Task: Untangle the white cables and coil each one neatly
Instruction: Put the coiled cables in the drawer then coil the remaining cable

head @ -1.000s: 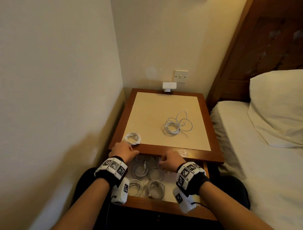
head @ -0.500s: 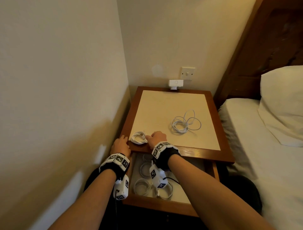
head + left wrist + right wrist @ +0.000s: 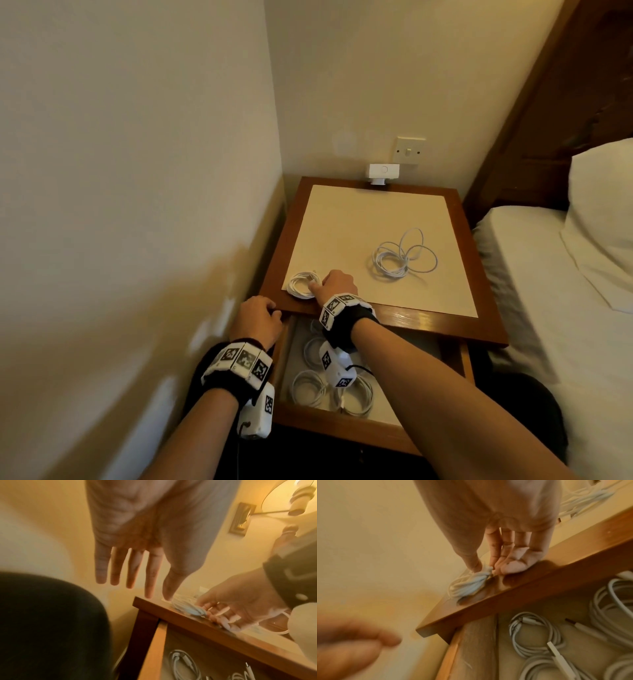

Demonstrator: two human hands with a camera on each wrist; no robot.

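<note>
Two white cable bundles lie on the brown wooden nightstand (image 3: pixel 442 329): a loose tangled cable (image 3: pixel 402 255) mid-top and a small coiled cable (image 3: pixel 301 284) at its front-left corner. Right hand (image 3: pixel 337 284) pinches that coil between thumb and fingertips; left hand (image 3: pixel 258 320), fingers straight, holds nothing beside the corner.

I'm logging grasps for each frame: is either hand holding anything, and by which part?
The right hand pinches the small coiled white cable at its near edge, thumb against fingertips. The left hand is open and holds nothing.
</note>
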